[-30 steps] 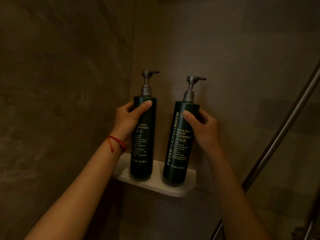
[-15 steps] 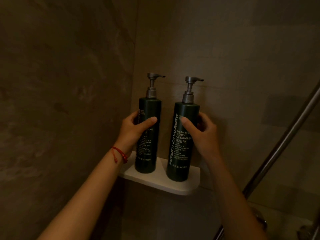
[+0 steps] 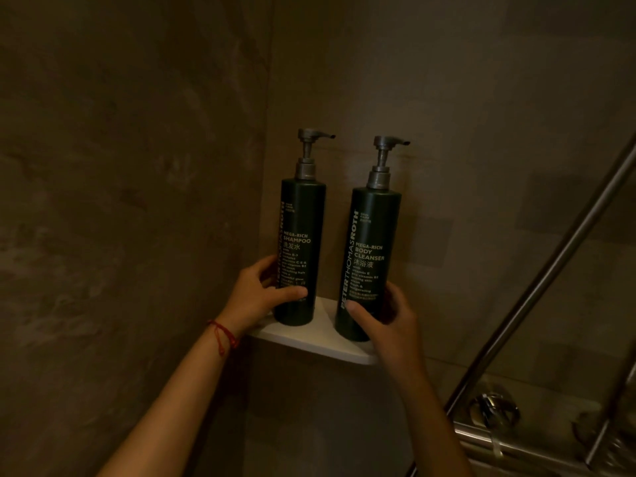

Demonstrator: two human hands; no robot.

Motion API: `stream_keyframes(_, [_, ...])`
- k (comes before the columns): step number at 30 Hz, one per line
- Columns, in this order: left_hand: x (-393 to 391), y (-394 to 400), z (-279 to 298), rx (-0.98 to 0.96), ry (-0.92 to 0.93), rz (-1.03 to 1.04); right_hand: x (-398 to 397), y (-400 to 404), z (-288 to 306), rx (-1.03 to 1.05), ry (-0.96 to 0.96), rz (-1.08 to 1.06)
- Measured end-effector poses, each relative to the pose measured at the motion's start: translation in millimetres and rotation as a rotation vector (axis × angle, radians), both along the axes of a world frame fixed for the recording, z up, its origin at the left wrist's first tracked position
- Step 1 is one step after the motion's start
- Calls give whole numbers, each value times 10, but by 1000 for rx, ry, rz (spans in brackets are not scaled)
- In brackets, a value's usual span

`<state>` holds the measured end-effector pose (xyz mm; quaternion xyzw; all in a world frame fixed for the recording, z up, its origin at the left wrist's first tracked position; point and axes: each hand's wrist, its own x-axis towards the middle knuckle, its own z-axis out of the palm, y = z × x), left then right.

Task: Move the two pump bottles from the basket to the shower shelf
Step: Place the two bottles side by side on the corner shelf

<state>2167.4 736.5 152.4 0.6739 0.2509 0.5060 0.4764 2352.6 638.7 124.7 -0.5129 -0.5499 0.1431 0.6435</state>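
Two dark green pump bottles stand upright on the white corner shower shelf (image 3: 309,342). The shampoo bottle (image 3: 303,222) is on the left, close to the wall corner. The body cleanser bottle (image 3: 375,235) is on the right, a small gap away. My left hand (image 3: 261,294) wraps the lower part of the shampoo bottle, thumb across its front. My right hand (image 3: 389,318) holds the base of the body cleanser bottle, thumb on its front. A red string sits on my left wrist. The basket is out of view.
Brown tiled walls meet in the corner behind the shelf. A slanted metal bar (image 3: 550,270) runs down the right side to chrome shower fittings (image 3: 495,407) at the lower right.
Both hands have slid from the upper halves of the bottles down to near their bases. The bottles now stand straighter on the shelf, and the shampoo label faces me.
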Motion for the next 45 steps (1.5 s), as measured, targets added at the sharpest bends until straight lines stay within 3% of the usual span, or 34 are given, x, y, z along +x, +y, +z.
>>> stream_keyframes(12, [-23,98,-35,20,22,-10,-68,64,-13,-39,-27,-113])
stream_keyframes(45, [-7,62,-56,28,30,-16,-25,80,-65,-37,-27,-96])
